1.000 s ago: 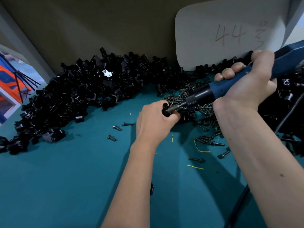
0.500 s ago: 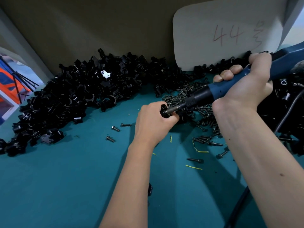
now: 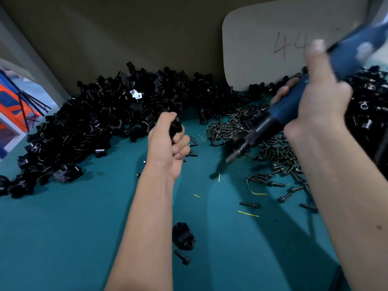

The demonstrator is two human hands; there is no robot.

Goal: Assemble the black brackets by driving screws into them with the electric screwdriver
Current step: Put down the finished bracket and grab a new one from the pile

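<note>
The electric screwdriver [image 3: 302, 106] lies on a slanted axis, its blue body high at the upper right and its dark nose and bit pointing down and to the left, the tip hanging above the teal table [image 3: 63, 238] just left of the pile of screws [image 3: 262, 143]; the tool is blurred, so finer detail of the bit cannot be made out. The right hand [image 3: 315, 97] is wrapped around the blue body, fingers curled under it and the thumb lying up along its top, the forearm running in from the lower right. The left hand [image 3: 170, 143] is well apart from the bit, raised over the table between the heap of black brackets [image 3: 100, 127] and the screws, with its forearm coming up from the bottom centre. Its fingers are curled in toward the palm and the thumb sits on top, gripping a small black bracket [image 3: 175, 127] whose upper end sticks out above the fist; which way the part's hole faces cannot be told. The heap of loose brackets spreads along the cardboard wall [image 3: 126, 34] from the left edge to the middle, with more at the far right. Near the left forearm, a single bracket piece [image 3: 183, 236] rests on the table with one loose screw [image 3: 182, 257] just beside it. A card [image 3: 262, 45] marked with red handwriting leans against the wall behind the tool.
</note>
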